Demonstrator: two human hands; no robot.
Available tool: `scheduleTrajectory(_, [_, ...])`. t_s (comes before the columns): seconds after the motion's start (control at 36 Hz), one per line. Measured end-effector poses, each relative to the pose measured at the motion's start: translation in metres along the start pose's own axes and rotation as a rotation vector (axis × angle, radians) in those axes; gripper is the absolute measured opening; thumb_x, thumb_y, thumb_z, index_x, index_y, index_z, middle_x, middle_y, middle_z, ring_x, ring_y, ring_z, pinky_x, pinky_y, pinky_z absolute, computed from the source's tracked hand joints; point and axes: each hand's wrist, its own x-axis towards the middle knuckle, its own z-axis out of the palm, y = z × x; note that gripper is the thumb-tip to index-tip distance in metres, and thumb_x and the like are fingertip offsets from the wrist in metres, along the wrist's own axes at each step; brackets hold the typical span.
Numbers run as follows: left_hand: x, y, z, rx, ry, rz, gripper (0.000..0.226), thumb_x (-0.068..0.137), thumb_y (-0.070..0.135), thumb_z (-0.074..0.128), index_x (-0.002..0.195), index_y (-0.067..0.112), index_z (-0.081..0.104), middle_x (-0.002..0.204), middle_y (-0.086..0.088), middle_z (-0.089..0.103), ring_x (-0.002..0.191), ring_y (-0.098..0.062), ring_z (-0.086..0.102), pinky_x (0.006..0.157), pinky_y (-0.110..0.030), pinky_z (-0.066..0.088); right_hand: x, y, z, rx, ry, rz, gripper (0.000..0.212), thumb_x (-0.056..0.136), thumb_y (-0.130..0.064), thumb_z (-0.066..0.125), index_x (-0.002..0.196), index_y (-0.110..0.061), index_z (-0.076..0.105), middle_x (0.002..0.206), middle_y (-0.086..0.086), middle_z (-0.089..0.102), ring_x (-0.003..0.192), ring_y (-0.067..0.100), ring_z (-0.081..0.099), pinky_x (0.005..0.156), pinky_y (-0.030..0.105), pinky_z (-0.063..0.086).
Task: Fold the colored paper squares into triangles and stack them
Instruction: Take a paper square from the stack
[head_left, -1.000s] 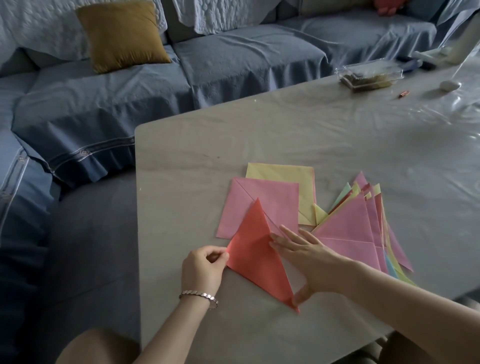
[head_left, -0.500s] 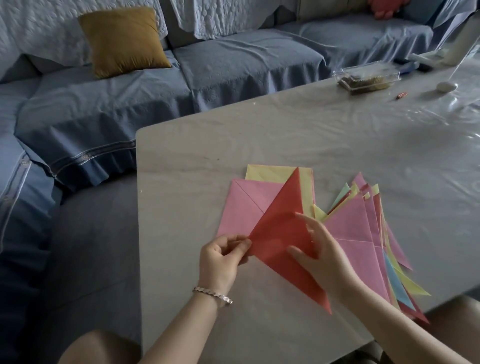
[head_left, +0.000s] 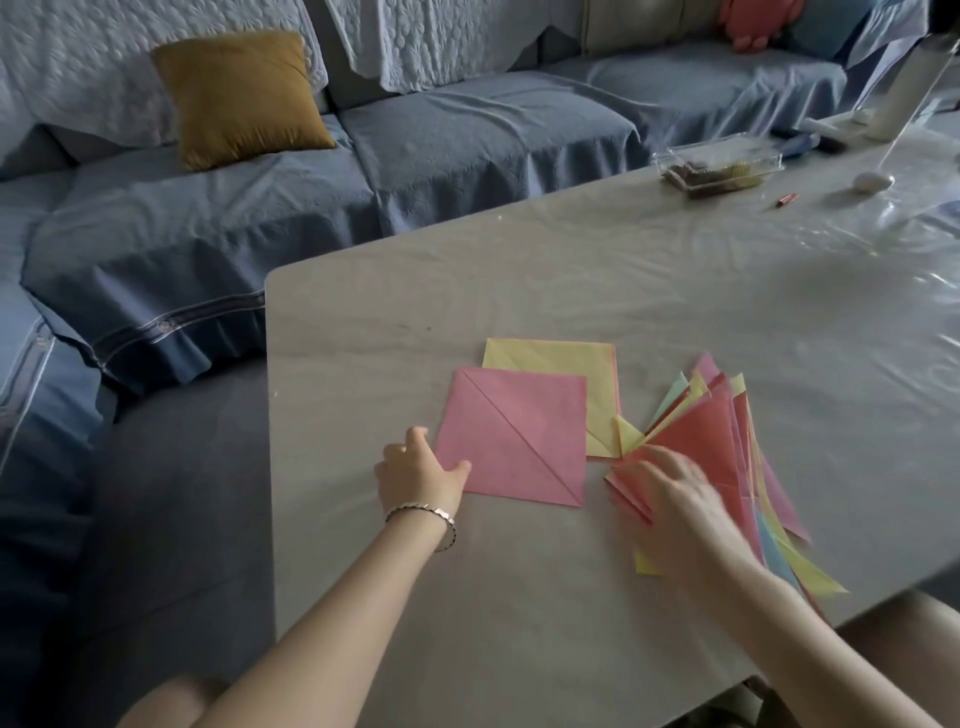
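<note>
1. Since half a second ago: red triangle (head_left: 696, 441) gone from between the two hands, now flat on top of the fanned stack of folded triangles (head_left: 763, 499) at the right; pink square (head_left: 514, 436) uncovered again.
2. Far left, off the table: blue-covered sofa (head_left: 218, 249) with a mustard cushion (head_left: 236, 96) leaning against its back.
3. Left hand (head_left: 421, 473), with a bracelet (head_left: 423, 512) at the wrist — loosely curled at the pink square's near-left corner, thumb tip touching the paper edge, nothing actually pinched or lifted that can be seen.
4. Pink square lying flat on the grey table (head_left: 519, 291), one diagonal crease running from far-left corner to near-right corner.
5. Behind it and partly under its far-right edge: yellow square (head_left: 550, 358), flat, with a small corner turned up at its near-right.
6. Right hand (head_left: 680, 509) — blurred, fingers spread, palm down on the near-left corner of the red triangle, pressing rather than gripping.
7. Stack itself: pink, yellow, blue and green tips splayed out past the red top sheet, lower points reaching the table's near edge.
8. Far right, well apart from the papers: clear plastic box (head_left: 719, 166), a small red object (head_left: 786, 200) and a white oval object (head_left: 872, 181).
</note>
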Motion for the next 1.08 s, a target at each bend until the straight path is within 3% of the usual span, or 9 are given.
scheduleTrajectory(0.17, [0.002, 0.013, -0.001, -0.104, -0.108, -0.068, 0.067, 0.076, 0.021, 0.070, 0.133, 0.017, 0.034, 0.127, -0.014, 0.037, 0.106, -0.034, 0.054, 0.085, -0.035, 0.043, 0.016, -0.024, 0.037, -0.089, -0.160, -0.236, 0.048, 0.090, -0.035, 0.050, 0.135, -0.022, 0.042, 0.147, 0.001, 0.033, 0.138, 0.015, 0.027, 0.110, 0.026, 0.018])
scheduleTrajectory(0.25, [0.005, 0.014, -0.001, -0.217, -0.132, -0.087, 0.060, 0.078, 0.012, 0.065, 0.130, 0.013, 0.038, 0.124, -0.010, 0.048, 0.105, -0.029, 0.055, 0.079, -0.028, 0.041, 0.019, -0.022, 0.048, -0.120, -0.079, -0.287, 0.038, 0.065, -0.041, 0.058, 0.096, -0.020, 0.067, 0.109, 0.000, 0.062, 0.106, 0.019, 0.062, 0.084, 0.035, 0.049])
scheduleTrajectory(0.33, [0.005, 0.013, -0.002, -0.330, -0.068, -0.049, 0.025, 0.076, 0.010, 0.064, 0.100, 0.014, 0.059, 0.090, -0.006, 0.058, 0.078, -0.025, 0.052, 0.065, -0.023, 0.036, 0.018, -0.021, 0.050, -0.184, 0.005, -0.297, 0.035, 0.049, -0.046, 0.061, 0.076, -0.024, 0.068, 0.089, -0.006, 0.068, 0.085, 0.013, 0.069, 0.066, 0.029, 0.054])
scheduleTrajectory(0.5, [0.004, -0.003, -0.011, -0.505, -0.094, -0.025, 0.020, 0.071, 0.010, 0.074, 0.056, 0.013, 0.061, 0.060, -0.005, 0.059, 0.063, -0.025, 0.056, 0.067, -0.029, 0.051, 0.020, -0.012, 0.055, -0.141, 0.084, -0.339, 0.068, 0.048, -0.041, 0.082, 0.109, -0.022, 0.056, 0.112, 0.005, 0.067, 0.103, 0.025, 0.064, 0.095, 0.034, 0.039])
scheduleTrajectory(0.56, [0.003, -0.013, -0.018, -0.601, -0.122, -0.061, 0.023, 0.071, 0.003, 0.075, 0.056, 0.015, 0.061, 0.058, -0.003, 0.063, 0.062, -0.022, 0.061, 0.072, -0.034, 0.056, 0.021, -0.012, 0.054, -0.118, 0.108, -0.375, 0.076, 0.049, -0.029, 0.087, 0.115, -0.019, 0.051, 0.119, 0.008, 0.063, 0.110, 0.027, 0.061, 0.098, 0.035, 0.029])
scheduleTrajectory(0.69, [-0.005, -0.042, -0.035, -0.552, -0.289, -0.069, 0.014, 0.075, 0.000, 0.072, 0.070, 0.010, 0.064, 0.055, 0.004, 0.062, 0.038, 0.001, 0.054, 0.038, -0.009, 0.039, 0.021, -0.011, 0.049, -0.056, 0.106, -0.544, 0.052, 0.048, -0.013, 0.085, 0.097, -0.022, 0.071, 0.115, 0.003, 0.066, 0.108, 0.024, 0.062, 0.089, 0.039, 0.050])
scheduleTrajectory(0.83, [-0.007, -0.067, -0.040, -0.265, -0.320, -0.031, 0.015, 0.071, 0.002, 0.069, 0.069, 0.015, 0.063, 0.068, -0.002, 0.065, 0.057, -0.013, 0.058, 0.054, -0.019, 0.044, 0.016, -0.013, 0.050, 0.011, 0.018, -0.720, 0.014, 0.070, -0.031, 0.064, 0.081, -0.030, 0.074, 0.108, -0.004, 0.068, 0.102, 0.017, 0.064, 0.083, 0.034, 0.053])
scheduleTrajectory(0.94, [-0.006, -0.065, -0.038, -0.223, -0.271, -0.026, 0.019, 0.069, 0.016, 0.074, 0.075, 0.023, 0.058, 0.080, -0.001, 0.066, 0.078, -0.022, 0.066, 0.071, -0.032, 0.053, 0.007, -0.016, 0.055, -0.011, -0.087, -0.830, 0.028, 0.080, -0.044, 0.046, 0.077, -0.036, 0.073, 0.103, -0.012, 0.068, 0.101, 0.009, 0.062, 0.085, 0.026, 0.049])
scheduleTrajectory(1.08, [-0.005, -0.042, -0.032, -0.340, -0.115, 0.021, 0.021, 0.074, 0.018, 0.073, 0.088, 0.020, 0.058, 0.075, 0.008, 0.057, 0.075, -0.017, 0.059, 0.061, -0.022, 0.042, -0.002, -0.018, 0.058, 0.060, -0.130, -0.828, 0.030, 0.086, -0.049, 0.042, 0.084, -0.038, 0.070, 0.106, -0.016, 0.064, 0.100, 0.002, 0.056, 0.083, 0.019, 0.047])
